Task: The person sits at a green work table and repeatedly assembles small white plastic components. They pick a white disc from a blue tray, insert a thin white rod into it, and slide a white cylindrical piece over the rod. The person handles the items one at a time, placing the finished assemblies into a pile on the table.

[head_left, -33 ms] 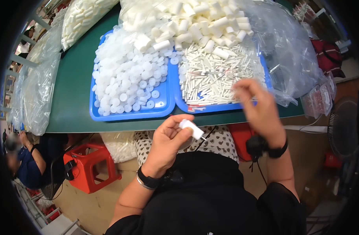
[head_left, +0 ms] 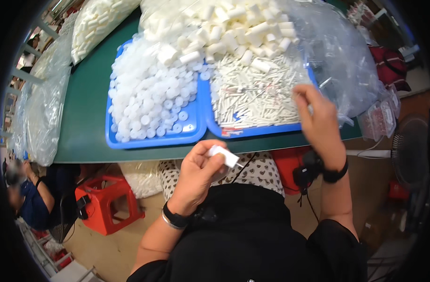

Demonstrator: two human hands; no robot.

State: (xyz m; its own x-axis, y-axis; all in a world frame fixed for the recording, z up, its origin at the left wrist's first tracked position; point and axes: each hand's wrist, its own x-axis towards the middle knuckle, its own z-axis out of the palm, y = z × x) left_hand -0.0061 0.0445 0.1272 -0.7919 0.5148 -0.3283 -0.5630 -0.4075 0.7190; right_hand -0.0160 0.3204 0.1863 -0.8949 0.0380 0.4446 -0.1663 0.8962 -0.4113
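**Small white tube in your left hand**

Your left hand pinches a small white tube just off the tabletop's near edge. Your right hand hovers over the right blue tray of white sticks, fingertips pressed together; whether it holds anything, you cannot tell.

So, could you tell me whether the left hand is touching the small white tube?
Touching: the head view shows the left hand pinching the white tube between its fingertips.
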